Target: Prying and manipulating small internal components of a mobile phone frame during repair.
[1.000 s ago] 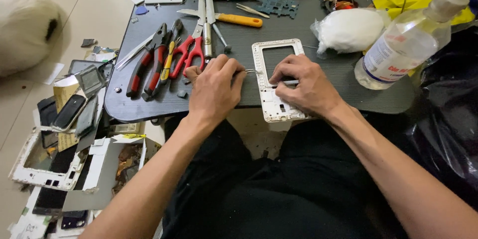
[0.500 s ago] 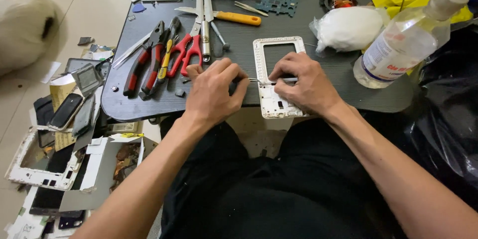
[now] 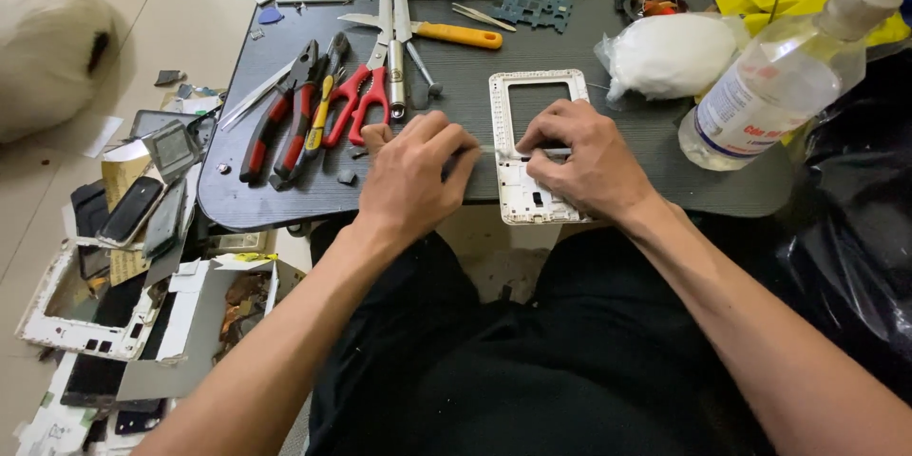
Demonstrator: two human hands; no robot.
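A white phone frame (image 3: 516, 103) with a rectangular opening lies near the front edge of the small dark table (image 3: 570, 47). My right hand (image 3: 584, 160) rests on its lower half, fingers pressing it down. My left hand (image 3: 413, 173) sits just left of the frame, fingers curled around a thin metal tool whose tip reaches the frame's left side.
Red-handled pliers and cutters (image 3: 285, 119), red scissors (image 3: 370, 85), an orange-handled screwdriver (image 3: 461, 34) and tweezers lie at the table's left. A white plastic bag (image 3: 670, 55) and a clear liquid bottle (image 3: 779, 76) stand at right. Phone parts (image 3: 123, 209) litter the floor at left.
The view has shifted slightly. Both hands stay on the frame; my left hand has edged a little closer to its left side.
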